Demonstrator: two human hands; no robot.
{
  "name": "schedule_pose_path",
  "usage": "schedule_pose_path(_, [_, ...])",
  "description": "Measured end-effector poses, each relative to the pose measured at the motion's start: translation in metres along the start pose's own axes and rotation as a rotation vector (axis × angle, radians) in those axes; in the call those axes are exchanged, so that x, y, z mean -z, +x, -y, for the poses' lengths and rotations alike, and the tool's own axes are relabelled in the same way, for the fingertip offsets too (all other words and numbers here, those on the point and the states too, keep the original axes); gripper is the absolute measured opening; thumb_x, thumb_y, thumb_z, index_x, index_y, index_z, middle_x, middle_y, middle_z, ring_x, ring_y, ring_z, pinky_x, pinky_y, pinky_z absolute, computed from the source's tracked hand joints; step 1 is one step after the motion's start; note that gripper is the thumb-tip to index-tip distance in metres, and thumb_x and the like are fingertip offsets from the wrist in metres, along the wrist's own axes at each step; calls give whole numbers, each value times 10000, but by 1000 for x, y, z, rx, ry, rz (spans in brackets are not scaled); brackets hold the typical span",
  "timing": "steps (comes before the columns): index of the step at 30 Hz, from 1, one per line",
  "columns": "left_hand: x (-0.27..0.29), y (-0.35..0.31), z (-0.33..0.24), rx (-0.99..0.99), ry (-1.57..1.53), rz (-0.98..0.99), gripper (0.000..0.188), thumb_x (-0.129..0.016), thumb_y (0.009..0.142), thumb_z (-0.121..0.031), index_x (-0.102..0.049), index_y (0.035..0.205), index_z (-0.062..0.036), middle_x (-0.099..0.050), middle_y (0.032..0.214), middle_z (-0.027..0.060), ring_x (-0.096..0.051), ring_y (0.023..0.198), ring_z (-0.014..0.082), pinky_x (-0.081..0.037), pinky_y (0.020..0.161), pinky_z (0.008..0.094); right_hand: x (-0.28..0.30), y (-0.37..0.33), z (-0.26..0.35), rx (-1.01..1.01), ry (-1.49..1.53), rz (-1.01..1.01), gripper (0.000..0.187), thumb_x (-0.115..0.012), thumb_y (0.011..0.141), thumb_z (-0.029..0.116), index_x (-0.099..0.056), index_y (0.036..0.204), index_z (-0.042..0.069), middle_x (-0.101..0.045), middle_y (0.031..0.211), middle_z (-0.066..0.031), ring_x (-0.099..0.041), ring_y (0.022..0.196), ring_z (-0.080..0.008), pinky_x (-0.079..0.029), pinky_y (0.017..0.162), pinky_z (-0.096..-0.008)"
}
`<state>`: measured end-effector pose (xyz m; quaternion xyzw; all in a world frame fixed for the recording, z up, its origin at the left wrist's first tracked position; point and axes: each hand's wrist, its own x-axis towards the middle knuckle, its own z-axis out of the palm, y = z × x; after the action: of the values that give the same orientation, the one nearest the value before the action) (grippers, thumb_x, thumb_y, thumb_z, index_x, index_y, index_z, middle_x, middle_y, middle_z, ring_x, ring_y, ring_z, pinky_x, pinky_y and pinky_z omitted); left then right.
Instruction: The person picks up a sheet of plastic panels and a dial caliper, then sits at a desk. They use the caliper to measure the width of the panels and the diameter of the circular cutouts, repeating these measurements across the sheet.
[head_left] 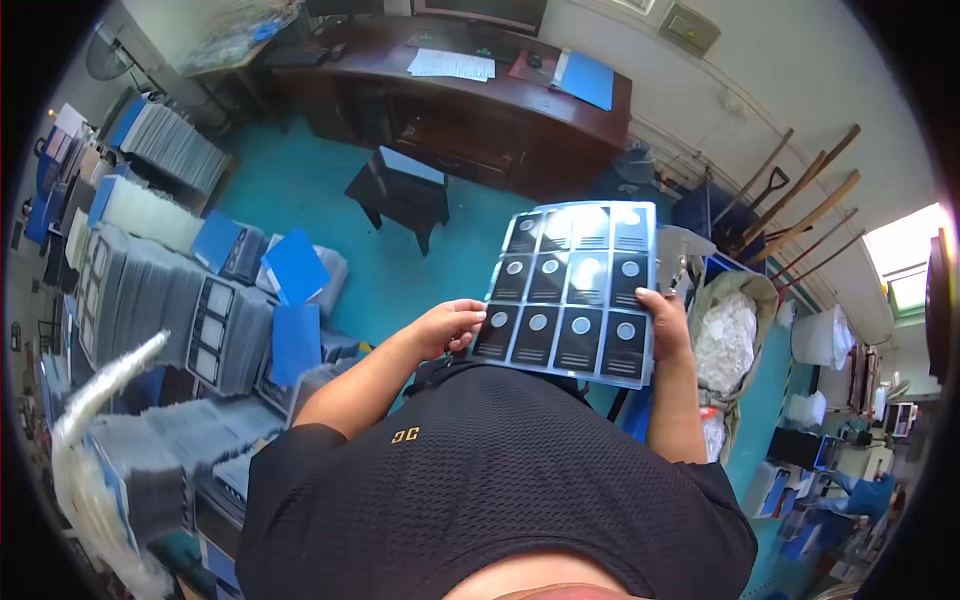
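A clear plastic pocket sheet (540, 322) is held up in front of my body. Its rows of pockets hold black cards, each with a pale round disc and lines of small print. Glare whitens part of the upper pockets. My right hand (668, 325) grips the right edge, thumb on the front face and fingers behind. At the lower left edge, my left hand (448, 328) is closed with its fingertips against the sheet. Whether more sheets lie behind this one, I cannot tell.
Tall stacks of similar sheets (140, 300) and blue folders (295, 267) crowd the left. Ahead stand a black stool (405, 195) and a dark wooden desk (450, 110). At right are a sack of clear plastic (728, 340) and leaning wooden-handled tools (800, 190). Another person (865, 495) is far right.
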<state>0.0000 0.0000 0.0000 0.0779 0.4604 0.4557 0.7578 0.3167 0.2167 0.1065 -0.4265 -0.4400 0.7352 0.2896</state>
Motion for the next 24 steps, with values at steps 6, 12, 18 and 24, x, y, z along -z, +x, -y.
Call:
schedule_pose_path(6, [67, 81, -137, -73, 39, -185, 241, -635, 938, -125, -595, 1168, -65, -624, 766, 8, -441, 538, 41, -344, 460, 186, -18, 207, 75, 238, -97, -138, 292, -643, 849, 15, -631, 1136, -39, -690, 1010, -96, -687, 832, -193, -578, 739, -324])
schedule_pose_path(12, [190, 179, -192, -39, 87, -519, 219, -681, 895, -153, -599, 1082, -75, -485, 670, -35, -394, 498, 65, -291, 423, 234, -11, 434, 127, 284, -178, -122, 272, -661, 872, 12, -624, 1140, -25, -693, 1013, -90, -684, 848, -187, -576, 757, -327])
schedule_pose_path(18, [232, 255, -239, 210, 113, -885, 285, -580, 846, -51, -572, 1131, -74, -628, 753, 46, -480, 502, 104, -325, 385, 266, -3, 673, 204, 269, -227, 51, 321, -676, 902, 69, -599, 1202, -15, -685, 1020, -73, -667, 862, -162, -561, 764, -314])
schedule_pose_path(24, [199, 292, -313, 318, 278, -803, 319, -599, 848, -72, -580, 1166, -62, -671, 803, 64, -498, 502, 115, -338, 398, 270, 68, 849, 191, 67, -379, -54, 355, -714, 879, 92, -602, 1200, -10, -693, 1013, -82, -669, 865, -175, -562, 772, -329])
